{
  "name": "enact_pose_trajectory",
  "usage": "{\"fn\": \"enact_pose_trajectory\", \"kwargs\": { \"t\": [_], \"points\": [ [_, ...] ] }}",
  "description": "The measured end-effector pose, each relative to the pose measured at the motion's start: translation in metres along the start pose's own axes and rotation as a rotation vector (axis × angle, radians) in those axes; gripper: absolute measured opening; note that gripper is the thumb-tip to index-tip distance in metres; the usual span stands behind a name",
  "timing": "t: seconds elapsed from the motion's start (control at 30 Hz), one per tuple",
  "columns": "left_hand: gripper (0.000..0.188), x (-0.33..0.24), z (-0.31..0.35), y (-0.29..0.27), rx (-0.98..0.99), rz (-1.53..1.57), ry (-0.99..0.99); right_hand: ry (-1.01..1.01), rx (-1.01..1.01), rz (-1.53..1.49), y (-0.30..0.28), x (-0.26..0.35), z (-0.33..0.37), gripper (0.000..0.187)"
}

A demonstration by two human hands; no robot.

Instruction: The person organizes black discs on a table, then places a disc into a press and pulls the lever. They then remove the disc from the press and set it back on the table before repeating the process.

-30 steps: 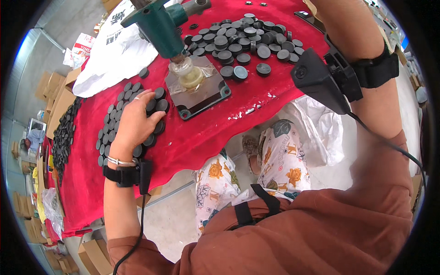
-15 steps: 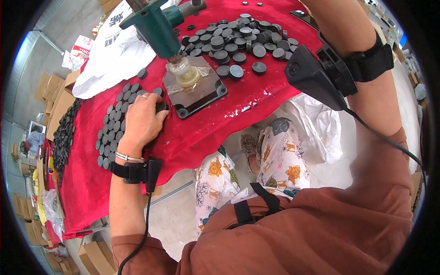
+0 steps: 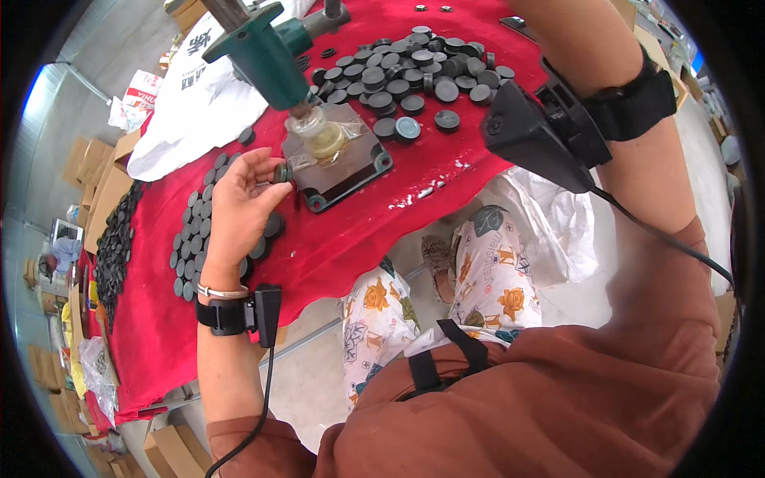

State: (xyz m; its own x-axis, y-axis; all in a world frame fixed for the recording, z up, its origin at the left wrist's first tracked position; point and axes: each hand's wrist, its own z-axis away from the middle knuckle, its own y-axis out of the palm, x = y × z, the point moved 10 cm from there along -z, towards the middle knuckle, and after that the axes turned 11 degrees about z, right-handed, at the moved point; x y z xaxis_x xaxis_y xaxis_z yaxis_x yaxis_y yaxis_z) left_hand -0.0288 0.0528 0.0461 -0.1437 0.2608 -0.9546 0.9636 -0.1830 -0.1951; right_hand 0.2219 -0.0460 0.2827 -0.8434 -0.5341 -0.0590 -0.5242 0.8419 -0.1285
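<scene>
My left hand (image 3: 241, 203) pinches a small round black cap (image 3: 283, 172) on edge between thumb and fingers. The cap is just left of the dark metal base plate (image 3: 355, 177) of a green hand press (image 3: 269, 70). Under the press ram, a translucent yellowish round fitting (image 3: 323, 142) sits on the plate, with clear tape around it. Below and beside my left hand, several rows of dark caps (image 3: 189, 247) lie on the red cloth (image 3: 319, 247). My right forearm reaches up past the top edge, so my right hand is out of sight.
A heap of black caps (image 3: 446, 92) lies behind and right of the press, with one lighter cap (image 3: 407, 128) at its near side. A white printed bag (image 3: 187, 119) is at the back left. Small black parts (image 3: 115, 247) are piled at the far left, near cardboard boxes (image 3: 96, 163).
My left hand has lifted from the rows of caps and turned, now holding a cap beside the base plate. My right forearm has shifted slightly left.
</scene>
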Motion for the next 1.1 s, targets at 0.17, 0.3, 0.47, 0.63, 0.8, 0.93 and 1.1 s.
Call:
{"fn": "enact_pose_trajectory", "kwargs": {
  "t": [0.17, 0.3, 0.47, 0.63, 0.8, 0.93, 1.1],
  "points": [
    [0.055, -0.007, -0.025, 0.021, -0.088, -0.261, 0.089, -0.01, 0.007, 0.002, -0.001, 0.001, 0.002, 0.008],
    [0.062, -0.001, -0.041, 0.028, -0.158, -0.331, 0.096, -0.008, 0.012, -0.001, 0.0, 0.0, 0.002, 0.008],
    [0.067, 0.012, -0.039, 0.029, -0.165, -0.013, 0.173, -0.011, 0.013, 0.004, 0.002, 0.0, 0.002, 0.009],
    [0.065, 0.02, -0.041, 0.027, -0.186, 0.024, 0.133, -0.007, 0.029, -0.003, 0.006, 0.002, 0.002, 0.009],
    [0.062, 0.018, -0.047, 0.034, -0.173, -0.007, 0.141, -0.004, 0.054, -0.001, 0.01, 0.005, 0.0, 0.01],
    [0.063, 0.021, -0.046, 0.031, -0.193, -0.069, 0.176, 0.005, 0.081, -0.007, 0.014, 0.01, 0.002, 0.01],
    [0.065, 0.023, -0.046, 0.028, -0.212, -0.032, 0.22, 0.012, 0.13, 0.005, 0.003, 0.023, 0.021, 0.011]
  ]
}}
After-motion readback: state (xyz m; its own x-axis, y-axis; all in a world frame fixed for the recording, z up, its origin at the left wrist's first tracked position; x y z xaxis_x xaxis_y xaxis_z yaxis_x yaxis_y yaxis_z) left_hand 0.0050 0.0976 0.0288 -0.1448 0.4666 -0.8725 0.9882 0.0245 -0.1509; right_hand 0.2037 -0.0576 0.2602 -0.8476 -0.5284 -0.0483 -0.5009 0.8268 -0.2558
